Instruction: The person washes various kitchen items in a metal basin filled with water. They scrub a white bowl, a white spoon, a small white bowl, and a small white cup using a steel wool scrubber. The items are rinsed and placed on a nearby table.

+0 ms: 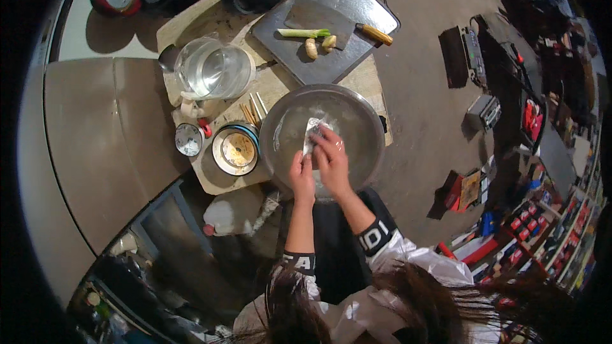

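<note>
Above a round metal basin (370,105) with water in it, my left hand (302,179) grips the lower end of a slim pale object (312,123). Its kind is unclear; dark marks show near its top. My right hand (332,157) has its fingers curled over the same object, and motion blurs their tips. Something greyish lies under those fingertips, too blurred to name. A few bright bubbles sit on the back of the right fingers. The basin stands at the near edge of a pale wooden board or low table (210,184).
Beyond the basin, a cleaver (374,34), a scallion piece (299,33) and ginger pieces (311,49) lie on a flat metal-topped appliance (330,74). At left are a clear water pitcher (210,69), stacked enamel bowls (220,153), chopsticks (248,112) and a cup (189,139).
</note>
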Available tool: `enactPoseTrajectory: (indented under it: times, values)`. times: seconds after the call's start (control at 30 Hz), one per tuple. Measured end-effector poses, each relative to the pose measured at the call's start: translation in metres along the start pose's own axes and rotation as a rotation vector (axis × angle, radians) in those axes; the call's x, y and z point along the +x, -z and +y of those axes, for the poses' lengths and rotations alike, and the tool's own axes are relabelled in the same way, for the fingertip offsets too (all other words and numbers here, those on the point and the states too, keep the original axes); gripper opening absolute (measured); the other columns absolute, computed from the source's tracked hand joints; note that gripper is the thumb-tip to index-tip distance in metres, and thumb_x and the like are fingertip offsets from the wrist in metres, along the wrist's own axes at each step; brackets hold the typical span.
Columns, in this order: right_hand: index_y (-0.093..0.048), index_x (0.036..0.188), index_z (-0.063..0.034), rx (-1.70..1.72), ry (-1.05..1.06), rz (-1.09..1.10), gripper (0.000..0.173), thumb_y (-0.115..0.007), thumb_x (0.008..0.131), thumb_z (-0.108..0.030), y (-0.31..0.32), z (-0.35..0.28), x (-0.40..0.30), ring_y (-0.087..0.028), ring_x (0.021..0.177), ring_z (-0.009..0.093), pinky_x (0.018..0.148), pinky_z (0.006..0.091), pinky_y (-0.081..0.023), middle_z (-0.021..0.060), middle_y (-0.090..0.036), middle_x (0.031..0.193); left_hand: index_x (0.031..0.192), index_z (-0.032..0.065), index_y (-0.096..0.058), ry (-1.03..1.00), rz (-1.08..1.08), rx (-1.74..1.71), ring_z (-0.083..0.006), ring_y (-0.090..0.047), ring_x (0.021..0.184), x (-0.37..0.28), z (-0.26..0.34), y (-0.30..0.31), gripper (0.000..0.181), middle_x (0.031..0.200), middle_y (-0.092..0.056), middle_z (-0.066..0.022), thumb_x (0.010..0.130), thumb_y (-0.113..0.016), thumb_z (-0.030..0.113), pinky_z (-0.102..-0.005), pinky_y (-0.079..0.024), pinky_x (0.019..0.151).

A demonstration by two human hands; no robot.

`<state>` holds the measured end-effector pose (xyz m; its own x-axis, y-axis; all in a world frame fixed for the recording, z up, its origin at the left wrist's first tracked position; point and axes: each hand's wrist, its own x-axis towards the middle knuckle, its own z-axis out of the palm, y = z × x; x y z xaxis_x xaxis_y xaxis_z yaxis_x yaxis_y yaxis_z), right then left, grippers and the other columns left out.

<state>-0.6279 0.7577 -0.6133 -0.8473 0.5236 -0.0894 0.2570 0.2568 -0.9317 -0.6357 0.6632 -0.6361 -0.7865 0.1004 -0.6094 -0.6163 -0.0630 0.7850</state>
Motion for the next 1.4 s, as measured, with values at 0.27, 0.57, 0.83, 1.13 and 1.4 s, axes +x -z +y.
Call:
enactPoseTrajectory:
  times: [0.27,0.57,0.83,1.13,1.4]
  values:
    - [-0.053,0.125,-0.0053,0.051,-0.151,-0.043,0.039,-0.035,0.098,-0.027,0.017,0.023,0.037,-0.046,0.119,0.025,0.101,0.0358,-0.033,0.0135,-0.049,0.128,0.102,-0.0001,-0.059,-0.034,-0.092,-0.130,-0.0086,-0.055,0.079,0.008,0.009,0.011,0.017,0.095,-0.061,-0.0015,0.088,-0.060,0.010,-0.0238,-0.044,0.074]
    - [-0.053,0.123,-0.0013,0.692,-0.882,0.274,0.039,-0.047,0.094,-0.026,0.014,0.051,0.028,-0.053,0.107,0.019,0.092,0.0296,-0.039,0.0087,-0.056,0.121,0.124,0.0004,-0.048,0.138,-0.113,-0.688,-0.0231,-0.047,0.119,0.018,0.006,0.010,0.044,0.128,-0.051,-0.0101,0.092,-0.054,0.030,-0.0412,-0.037,0.100]
    - [-0.062,0.109,0.0001,0.533,-0.608,0.275,0.025,-0.050,0.091,-0.012,-0.007,0.092,0.023,-0.056,0.097,0.015,0.087,0.0280,-0.042,0.0071,-0.063,0.104,0.131,0.0064,-0.038,0.123,-0.017,-0.701,-0.0258,-0.044,0.122,0.005,-0.004,-0.005,0.043,0.133,-0.044,-0.0108,0.096,-0.047,0.030,-0.0450,-0.035,0.103]
    - [-0.060,0.115,-0.0023,0.103,-0.123,0.195,0.028,-0.043,0.093,-0.007,0.005,0.000,-0.021,-0.030,0.134,0.027,0.109,0.0402,-0.024,0.0141,-0.047,0.134,0.133,0.0011,-0.038,0.283,-0.007,-0.839,-0.0247,-0.047,0.120,-0.002,0.004,-0.013,0.050,0.132,-0.047,-0.0126,0.098,-0.039,0.037,-0.0417,-0.038,0.102]
    - [-0.060,0.108,0.0001,0.732,-0.536,0.066,0.024,-0.043,0.092,-0.007,0.033,0.042,0.033,-0.051,0.111,0.018,0.100,0.0291,-0.033,0.0082,-0.058,0.117,0.123,0.0001,-0.047,0.224,-0.219,-0.524,-0.0197,-0.052,0.113,-0.003,0.035,0.009,0.035,0.122,-0.054,-0.0089,0.096,-0.049,0.022,-0.0357,-0.041,0.098]
